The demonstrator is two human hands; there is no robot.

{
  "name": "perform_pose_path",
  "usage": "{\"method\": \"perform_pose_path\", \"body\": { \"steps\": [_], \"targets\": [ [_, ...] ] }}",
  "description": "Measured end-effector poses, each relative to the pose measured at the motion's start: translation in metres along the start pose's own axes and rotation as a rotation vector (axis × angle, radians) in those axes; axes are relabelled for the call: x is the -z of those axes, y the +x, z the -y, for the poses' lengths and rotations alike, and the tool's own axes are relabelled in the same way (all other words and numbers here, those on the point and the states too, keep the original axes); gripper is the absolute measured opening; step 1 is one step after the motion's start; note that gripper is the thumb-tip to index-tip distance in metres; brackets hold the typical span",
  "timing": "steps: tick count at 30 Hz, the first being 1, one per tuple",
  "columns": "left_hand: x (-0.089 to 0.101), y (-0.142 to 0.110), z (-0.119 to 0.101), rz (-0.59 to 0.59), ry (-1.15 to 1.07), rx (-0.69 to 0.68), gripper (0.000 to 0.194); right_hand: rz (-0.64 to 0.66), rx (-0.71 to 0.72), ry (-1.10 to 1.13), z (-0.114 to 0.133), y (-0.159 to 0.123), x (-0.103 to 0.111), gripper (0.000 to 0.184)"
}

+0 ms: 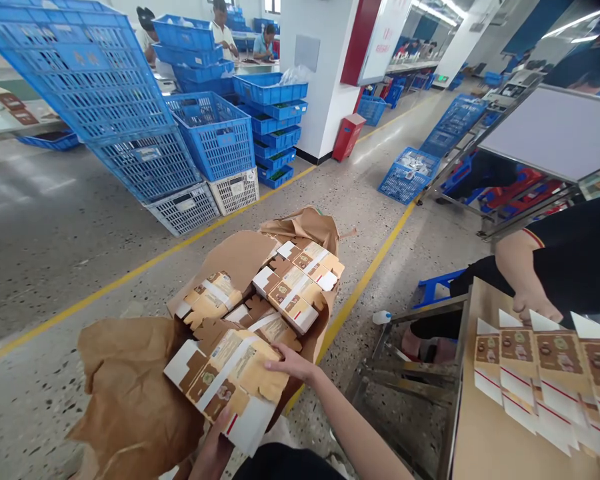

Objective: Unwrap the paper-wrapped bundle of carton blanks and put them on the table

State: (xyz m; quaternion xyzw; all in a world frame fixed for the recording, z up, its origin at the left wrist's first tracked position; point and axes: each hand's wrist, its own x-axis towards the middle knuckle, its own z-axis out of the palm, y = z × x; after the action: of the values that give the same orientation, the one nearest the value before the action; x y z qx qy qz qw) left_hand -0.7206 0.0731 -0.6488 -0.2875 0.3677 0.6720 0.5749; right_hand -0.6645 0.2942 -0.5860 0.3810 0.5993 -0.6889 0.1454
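Observation:
Between my two hands is a banded bundle of flat printed cartons (230, 383), brown, tan and white with a white paper strap around it. My left hand (215, 445) grips its near lower edge, the fingers partly hidden beneath. At the right end, my right hand (291, 365) clasps the bundle with the thumb on top. Just beyond, an opened brown paper wrapping (240, 250) holds several similar strapped bundles, among them one carton bundle (293, 297) at the right and another bundle (207, 300) at the left. Crumpled brown paper (135, 393) spreads out on the left.
On the right, a co-worker's hand (537, 307) rests by rows of cartons (555, 360) on a table (495, 433). Stacked blue crates (215, 137) stand ahead left, beside a pillar (315, 73). Yellow lines (375, 267) mark the speckled floor. Another blue crate (403, 183) stands farther off.

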Motion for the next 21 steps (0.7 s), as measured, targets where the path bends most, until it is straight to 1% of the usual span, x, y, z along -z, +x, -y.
{"method": "perform_pose_path", "body": {
  "steps": [3, 5, 9, 11, 13, 16, 19, 21],
  "targets": [
    [0.004, 0.000, 0.005, 0.043, -0.017, 0.011, 0.039, -0.058, -0.003, -0.027, 0.001, -0.003, -0.004, 0.045],
    [0.010, 0.000, 0.006, 0.066, -0.029, 0.028, 0.036, -0.084, 0.018, -0.038, 0.003, -0.008, -0.006, 0.049],
    [0.029, 0.005, -0.001, 0.095, -0.044, 0.092, 0.024, -0.154, 0.086, -0.058, 0.012, -0.027, -0.018, 0.078],
    [0.039, 0.007, -0.004, 0.072, -0.048, 0.122, 0.019, -0.190, 0.119, -0.067, 0.017, -0.038, -0.026, 0.087],
    [0.047, 0.008, -0.005, 0.025, -0.050, 0.135, 0.023, -0.213, 0.153, -0.075, 0.021, -0.050, -0.036, 0.088],
    [0.056, 0.002, -0.004, -0.033, -0.040, 0.131, 0.039, -0.233, 0.203, -0.077, 0.024, -0.070, -0.049, 0.088],
    [0.061, -0.013, -0.005, -0.046, -0.004, 0.116, 0.050, -0.249, 0.240, -0.063, 0.022, -0.092, -0.065, 0.090],
    [0.063, -0.028, -0.008, -0.053, 0.050, 0.117, 0.049, -0.257, 0.284, -0.045, 0.021, -0.106, -0.075, 0.092]
  ]
}}
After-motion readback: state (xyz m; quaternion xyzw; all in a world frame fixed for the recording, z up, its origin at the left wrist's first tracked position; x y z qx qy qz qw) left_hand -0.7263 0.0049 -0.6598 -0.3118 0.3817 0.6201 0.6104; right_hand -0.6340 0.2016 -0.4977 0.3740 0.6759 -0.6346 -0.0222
